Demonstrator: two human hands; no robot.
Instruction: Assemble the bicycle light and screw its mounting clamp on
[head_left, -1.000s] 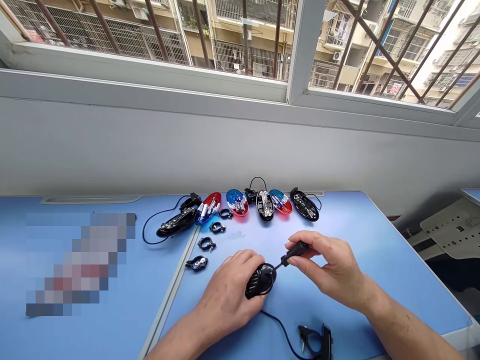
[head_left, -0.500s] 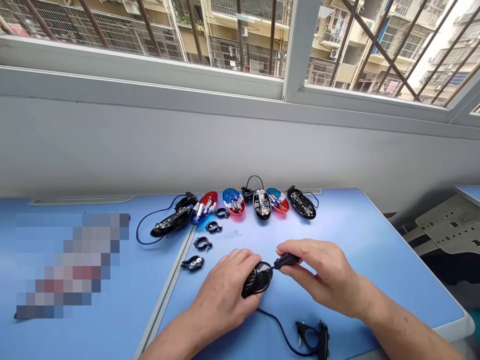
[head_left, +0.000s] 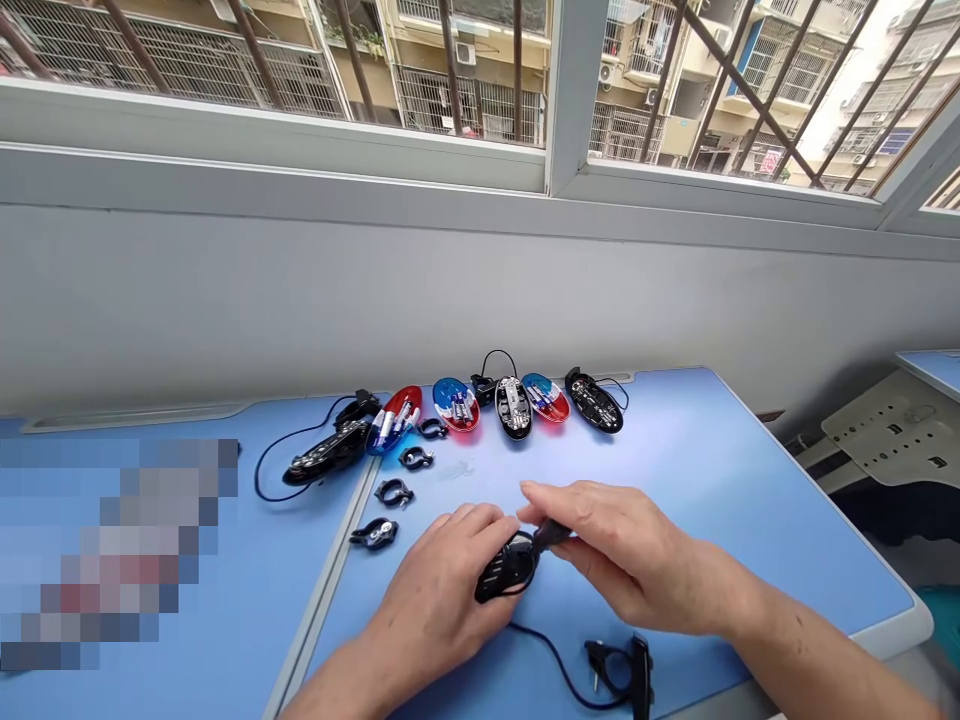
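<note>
Presently | left grip (head_left: 448, 568): clasping black casing (head_left: 504, 573), partly covering it | right grip (head_left: 626, 553): pinching screwdriver (head_left: 551, 534), tip hidden

Black housing (head_left: 504, 574); screwdriver (head_left: 551, 534) at its end

1 scrdrvr (head_left: 552, 534), 4 loose clmps (head_left: 372, 535), 3 red-blu shells (head_left: 449, 389).

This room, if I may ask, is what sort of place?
Probably an indoor workroom: a barred window, a blue table, and the right hand holding a black tool at a black case.
</note>
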